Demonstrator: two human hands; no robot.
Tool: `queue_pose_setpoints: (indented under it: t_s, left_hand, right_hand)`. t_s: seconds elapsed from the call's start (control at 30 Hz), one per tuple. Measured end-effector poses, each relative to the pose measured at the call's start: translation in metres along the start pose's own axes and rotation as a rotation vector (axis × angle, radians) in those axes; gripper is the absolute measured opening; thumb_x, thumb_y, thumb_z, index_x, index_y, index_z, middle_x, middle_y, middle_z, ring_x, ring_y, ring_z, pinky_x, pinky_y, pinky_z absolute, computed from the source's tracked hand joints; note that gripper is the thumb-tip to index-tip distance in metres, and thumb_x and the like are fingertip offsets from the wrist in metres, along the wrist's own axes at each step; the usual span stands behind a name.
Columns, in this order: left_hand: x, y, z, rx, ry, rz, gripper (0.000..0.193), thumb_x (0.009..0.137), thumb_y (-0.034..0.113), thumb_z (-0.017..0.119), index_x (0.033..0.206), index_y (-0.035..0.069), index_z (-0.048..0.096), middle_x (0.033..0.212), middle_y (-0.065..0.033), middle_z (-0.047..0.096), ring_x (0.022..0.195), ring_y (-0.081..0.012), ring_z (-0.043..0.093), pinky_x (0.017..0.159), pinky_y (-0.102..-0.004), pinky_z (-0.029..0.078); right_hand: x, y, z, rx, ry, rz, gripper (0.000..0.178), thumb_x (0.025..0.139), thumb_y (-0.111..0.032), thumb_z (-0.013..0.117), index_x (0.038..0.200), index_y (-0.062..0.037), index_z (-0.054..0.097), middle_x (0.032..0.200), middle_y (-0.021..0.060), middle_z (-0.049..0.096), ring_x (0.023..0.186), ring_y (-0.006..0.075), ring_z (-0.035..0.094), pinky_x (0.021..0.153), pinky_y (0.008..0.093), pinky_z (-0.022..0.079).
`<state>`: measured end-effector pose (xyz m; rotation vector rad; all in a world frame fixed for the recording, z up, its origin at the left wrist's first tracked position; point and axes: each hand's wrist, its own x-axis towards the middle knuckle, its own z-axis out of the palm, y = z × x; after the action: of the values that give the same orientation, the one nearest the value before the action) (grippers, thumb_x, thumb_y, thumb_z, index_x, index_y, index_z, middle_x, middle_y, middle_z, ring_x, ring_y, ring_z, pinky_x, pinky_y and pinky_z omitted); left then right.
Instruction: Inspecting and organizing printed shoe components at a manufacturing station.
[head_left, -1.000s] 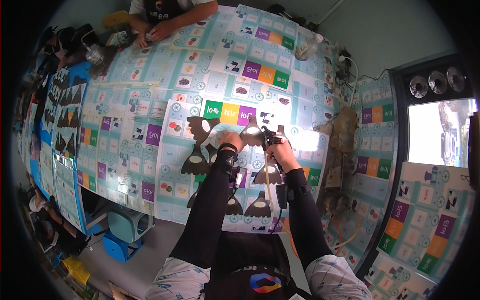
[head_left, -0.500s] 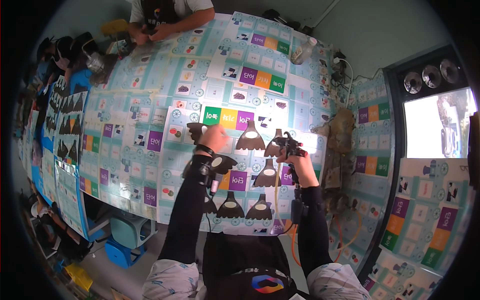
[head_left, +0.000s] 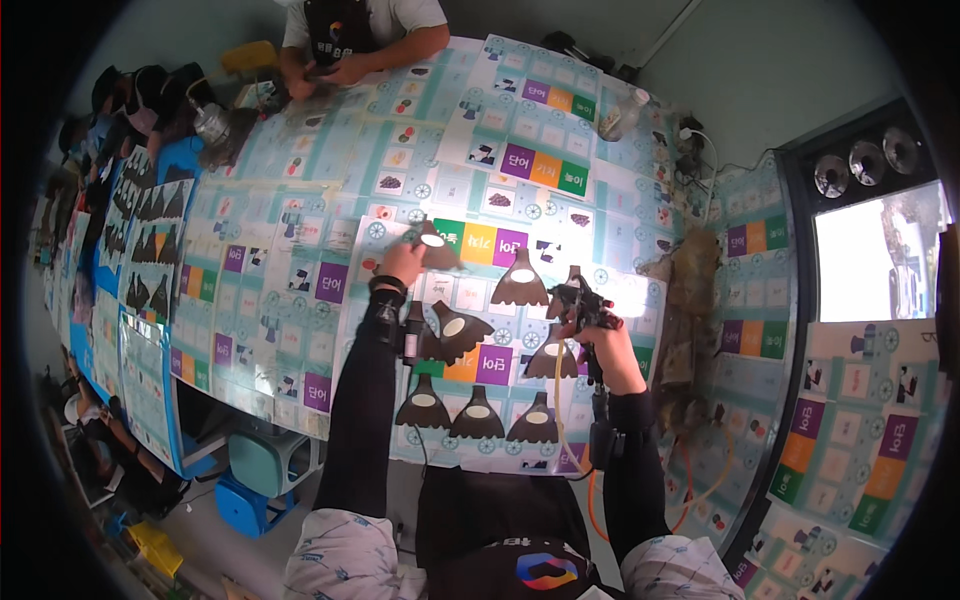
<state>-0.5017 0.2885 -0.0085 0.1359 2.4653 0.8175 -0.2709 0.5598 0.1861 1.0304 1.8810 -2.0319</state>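
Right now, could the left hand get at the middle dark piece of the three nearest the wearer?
Probably yes: nothing covers that middle dark piece, though the left hand is at another dark piece and must draw back.

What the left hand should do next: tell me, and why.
Probably square up the dark scalloped piece at the left hand: it looks askew beside the straighter neighbouring piece, and the right hand holds a black hose-fed tool.
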Motion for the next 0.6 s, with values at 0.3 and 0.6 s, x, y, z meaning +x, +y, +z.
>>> queue_pose_setpoints:
  t_s: [0.3, 0.6]
  left_hand:
    - [-0.028, 0.024, 0.035, 0.466, 0.031, -0.079, 0.047, 0.082, 0.056, 0.06, 0.1, 0.014, 0.07, 0.122, -0.0109, 0.058, 0.122, -0.0317, 0.048, 0.096, -0.0541, 0.037]
    - [-0.015, 0.027, 0.015, 0.42, -0.259, -0.126, 0.061, 0.079, 0.06, 0.062, 0.117, 0.013, 0.065, 0.133, -0.0078, 0.052, 0.13, -0.0246, 0.043, 0.102, -0.0467, 0.036]
  right_hand:
    - [0.06, -0.018, 0.067, -0.092, -0.182, -0.01, 0.018, 0.07, -0.001, 0.054, 0.087, 0.0017, 0.061, 0.072, 0.0081, 0.065, 0.074, 0.0161, 0.064, 0.051, 0.0275, 0.047]
    - [0.131, 0.023, 0.108, -0.162, -0.164, -0.014, 0.007, 0.069, -0.001, 0.052, 0.073, 0.0042, 0.056, 0.056, 0.0119, 0.055, 0.041, 0.0138, 0.047, 0.038, 0.0271, 0.034]
